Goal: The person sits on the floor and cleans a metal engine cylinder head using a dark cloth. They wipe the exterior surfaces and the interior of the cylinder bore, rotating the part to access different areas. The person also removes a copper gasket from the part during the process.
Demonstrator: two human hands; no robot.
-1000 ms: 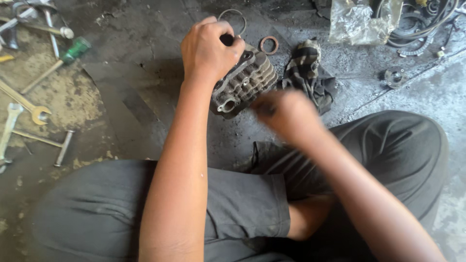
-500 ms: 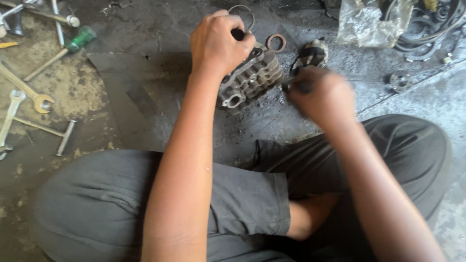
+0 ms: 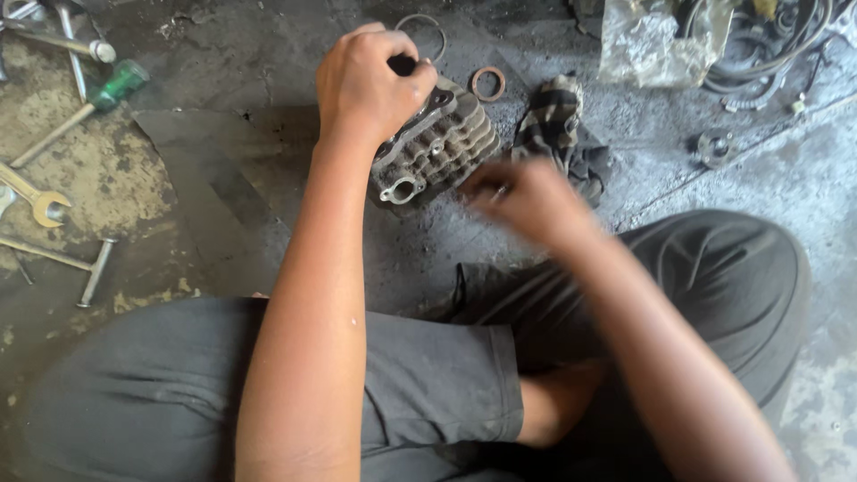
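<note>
A grimy concrete floor (image 3: 268, 54) is spreading under a seated person's crossed legs. The left hand (image 3: 370, 85) is gripping the top of a finned metal engine part (image 3: 437, 143), holding it tilted on the floor. The right hand (image 3: 527, 201), blurred, is now sitting just beside the part's lower edge, having swung back from the striped rag (image 3: 553, 116) a moment ago; whether it is closed on anything cannot be told. A green-handled screwdriver (image 3: 98, 98) and spanner (image 3: 36, 196) are lying well apart.
</note>
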